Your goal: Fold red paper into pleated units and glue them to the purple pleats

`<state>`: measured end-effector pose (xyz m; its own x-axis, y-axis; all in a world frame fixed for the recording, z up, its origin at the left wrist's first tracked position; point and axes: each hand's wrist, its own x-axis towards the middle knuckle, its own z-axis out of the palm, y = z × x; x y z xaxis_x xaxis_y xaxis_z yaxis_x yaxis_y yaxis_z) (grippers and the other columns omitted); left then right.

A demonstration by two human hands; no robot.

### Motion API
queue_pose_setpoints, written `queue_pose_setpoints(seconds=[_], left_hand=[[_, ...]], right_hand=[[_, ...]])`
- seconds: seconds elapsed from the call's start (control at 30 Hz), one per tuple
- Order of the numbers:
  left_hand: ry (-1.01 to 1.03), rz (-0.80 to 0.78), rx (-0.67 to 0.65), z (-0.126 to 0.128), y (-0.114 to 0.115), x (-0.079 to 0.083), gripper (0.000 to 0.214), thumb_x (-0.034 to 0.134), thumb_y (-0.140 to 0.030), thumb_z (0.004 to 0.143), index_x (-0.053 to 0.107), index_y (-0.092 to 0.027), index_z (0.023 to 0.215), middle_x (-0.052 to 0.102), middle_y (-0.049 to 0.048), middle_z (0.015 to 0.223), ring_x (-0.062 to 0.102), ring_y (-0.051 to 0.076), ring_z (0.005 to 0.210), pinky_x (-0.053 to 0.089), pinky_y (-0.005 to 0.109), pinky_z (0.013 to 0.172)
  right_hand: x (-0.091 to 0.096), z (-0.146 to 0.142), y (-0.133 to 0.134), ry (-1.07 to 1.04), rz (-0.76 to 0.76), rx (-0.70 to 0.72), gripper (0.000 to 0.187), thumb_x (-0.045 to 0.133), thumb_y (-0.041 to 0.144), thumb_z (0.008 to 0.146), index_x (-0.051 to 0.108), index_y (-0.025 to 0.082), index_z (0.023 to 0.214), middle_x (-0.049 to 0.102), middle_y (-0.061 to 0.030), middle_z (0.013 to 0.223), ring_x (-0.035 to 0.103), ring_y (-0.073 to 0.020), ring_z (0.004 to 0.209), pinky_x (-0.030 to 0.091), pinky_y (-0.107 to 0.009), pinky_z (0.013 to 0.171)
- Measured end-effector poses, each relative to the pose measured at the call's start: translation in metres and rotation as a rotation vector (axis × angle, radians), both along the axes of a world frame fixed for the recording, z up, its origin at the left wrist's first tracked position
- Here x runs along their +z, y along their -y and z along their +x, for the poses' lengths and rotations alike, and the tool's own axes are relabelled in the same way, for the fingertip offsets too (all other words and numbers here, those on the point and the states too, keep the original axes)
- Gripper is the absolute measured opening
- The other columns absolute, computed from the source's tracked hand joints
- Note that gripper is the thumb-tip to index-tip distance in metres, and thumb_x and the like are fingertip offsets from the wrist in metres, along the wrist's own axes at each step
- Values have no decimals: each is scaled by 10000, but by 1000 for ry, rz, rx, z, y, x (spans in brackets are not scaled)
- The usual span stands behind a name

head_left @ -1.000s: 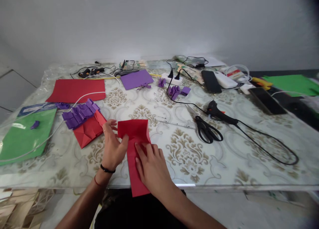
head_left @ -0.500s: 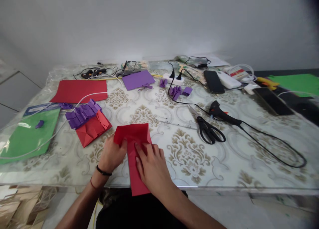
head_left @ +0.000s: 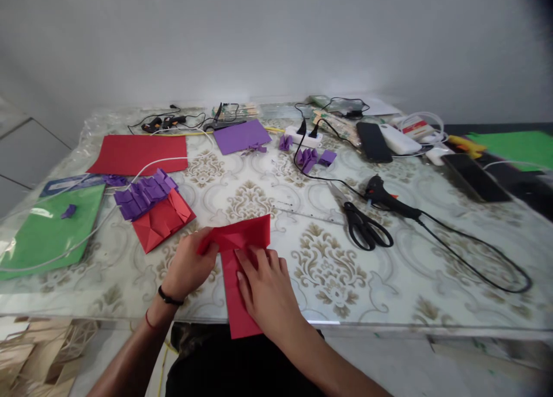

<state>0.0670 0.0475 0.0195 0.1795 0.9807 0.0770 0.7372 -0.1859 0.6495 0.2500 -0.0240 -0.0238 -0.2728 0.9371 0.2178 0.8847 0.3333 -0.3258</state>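
Where the near edge of the desk (head_left: 328,270) runs, the red paper (head_left: 244,235) is laid, its lower end overhanging that edge. Its slanted top flap is pinched at one corner by the fingers (head_left: 207,253) of the left hand (head_left: 190,267). The right hand (head_left: 263,287) is pressed flat on the sheet, fingers unclenched and spread. Scissors (head_left: 365,227) are seen well apart, toward the desk's right edge.

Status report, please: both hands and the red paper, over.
Left hand grip shut on folded red paper sheet. Right hand open, pressing it flat. Black scissors apart, nothing blocking.
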Motion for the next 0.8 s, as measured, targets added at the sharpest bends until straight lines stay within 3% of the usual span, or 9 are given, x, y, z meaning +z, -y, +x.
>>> queue_pose_setpoints(seconds=[0.1,0.2,0.3,0.37,0.47,0.57,0.7,0.8], left_hand=[[16,-4,-53,-1,-1,7,194,570,-308,933,687,-197,826,687,20,778,616,179,696,462,288,670],[95,-63,-175,-6,0,8,258,628,-401,954,735,-201,1076,733,82,1068,685,224,916,546,327,791],[226,-190,-219,-13,1,-1,546,740,-434,905,630,-209,1390,727,121,1228,722,246,995,602,371,843],[363,-254,-216,-15,3,-8,666,779,-418,880,559,-204,1471,728,138,1270,741,257,1053,620,396,896],[556,-269,-172,-12,6,-16,606,740,-329,900,556,-196,1462,762,127,1228,762,241,1082,624,386,946],[593,-210,-80,-4,9,-20,487,695,-276,908,627,-189,1383,804,89,1092,792,212,981,633,362,938],[575,-135,5,3,14,-21,283,684,-323,929,736,-173,1163,825,95,1046,800,233,1004,632,345,936],[548,-92,30,5,17,-18,223,658,-359,957,781,-179,1004,834,89,1017,799,231,951,629,323,876]], right_hand=[[0,-2,1,-37,11,12,479,589,226,1019,592,115,1484,621,-219,1418,591,-361,1160,562,-539,937],[-2,-4,-2,-192,1,21,409,593,206,1010,595,83,1400,654,-231,1355,631,-352,1194,584,-522,998],[-5,-4,-11,-407,-50,-29,348,579,194,1003,560,128,1344,706,-196,1240,702,-323,1115,615,-494,951],[-4,-4,-19,-554,-88,-70,387,589,198,985,515,161,1363,724,-172,1222,736,-295,1032,628,-467,899],[1,-2,-31,-759,-162,-135,465,645,213,930,485,191,1366,748,-111,1139,735,-228,842,623,-395,800],[10,1,-40,-883,-237,-172,302,713,306,901,569,212,1149,739,-47,983,687,-189,740,579,-333,717],[21,5,-47,-931,-286,-186,295,767,469,885,603,225,856,676,4,767,621,-180,670,506,-310,653],[27,6,-49,-901,-304,-185,310,765,502,891,686,204,855,691,-13,748,617,-193,674,488,-322,666]])
